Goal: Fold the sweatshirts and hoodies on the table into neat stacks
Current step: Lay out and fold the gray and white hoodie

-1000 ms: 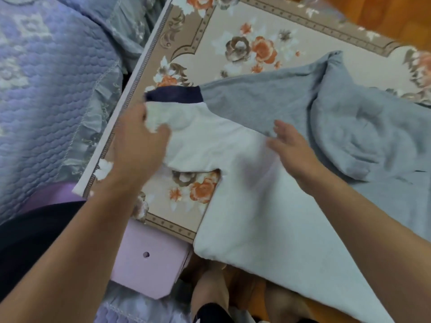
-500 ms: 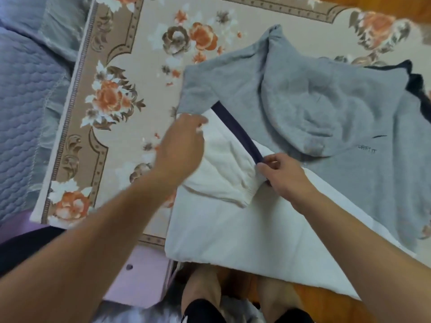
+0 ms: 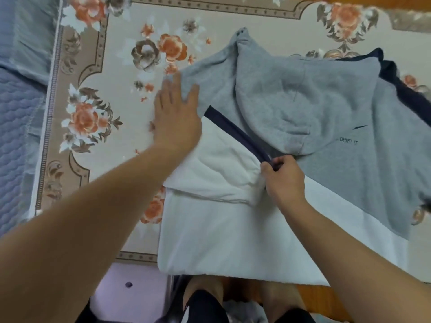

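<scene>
A grey and white hoodie (image 3: 314, 94) lies spread on the table, its hood flat on the chest and its white lower part (image 3: 233, 236) hanging over the near edge. The white sleeve (image 3: 217, 169) with a navy cuff (image 3: 235, 129) is folded across the body. My left hand (image 3: 177, 117) lies flat with straight fingers on the grey shoulder where the sleeve folds. My right hand (image 3: 283, 178) pinches the end of the navy cuff against the body.
A floral tablecloth (image 3: 121, 73) covers the table. A quilted lilac bed cover (image 3: 18, 117) lies along the left. A lilac stool (image 3: 130, 287) stands under the near edge beside my legs. A navy piece of fabric (image 3: 401, 87) shows at the far right.
The sleeve was carried from the left and folded over the body. My left hand let go of it and moved up to press the shoulder. My right hand took the cuff end.
</scene>
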